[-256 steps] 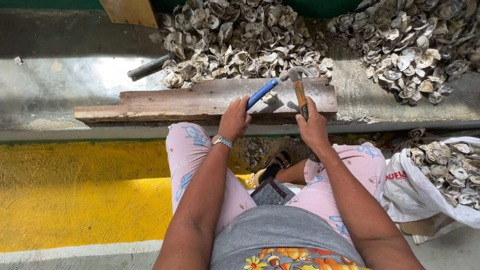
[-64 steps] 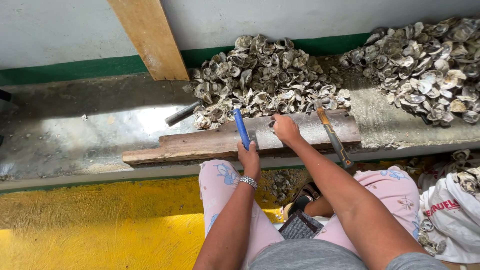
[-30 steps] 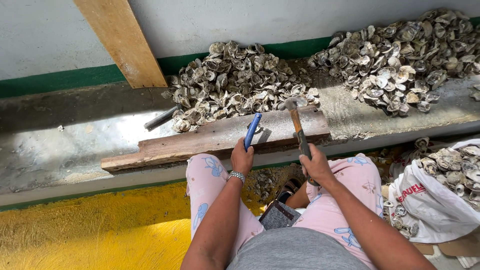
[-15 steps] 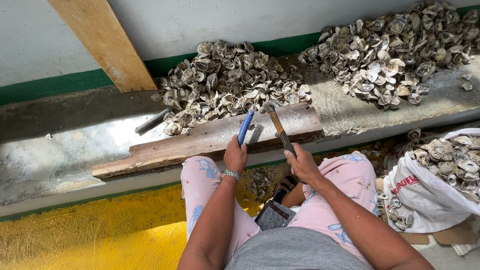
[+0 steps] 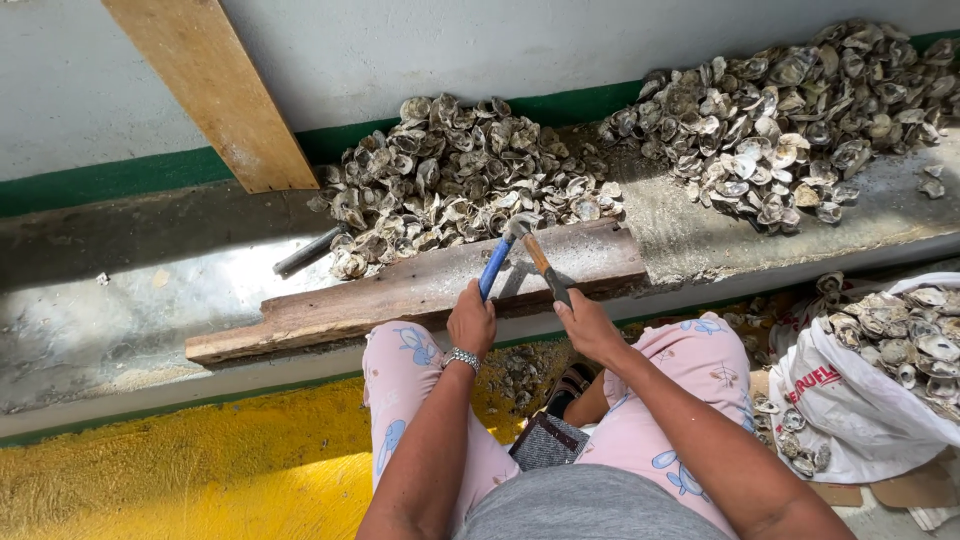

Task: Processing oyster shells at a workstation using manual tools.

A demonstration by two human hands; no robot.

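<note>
The left hand (image 5: pixel 472 322) is clenched around a blue-handled tool (image 5: pixel 497 262), steadying its tip on the wooden plank (image 5: pixel 400 295) that serves as a firm striking base on the bench (image 5: pixel 130 290). The right hand (image 5: pixel 590 328) grips a wooden-handled hammer (image 5: pixel 540 262), its head meeting the tool's top just before the shell pile (image 5: pixel 460 180).

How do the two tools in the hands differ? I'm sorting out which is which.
The blue-handled tool, in the left hand, has a bright blue grip and leans right; the wooden-handled hammer, in the right hand, has a brown shaft with a dark lower grip and leans left. Their tops meet over the wooden plank, near the shell pile. Both are held by the lower end.
</note>
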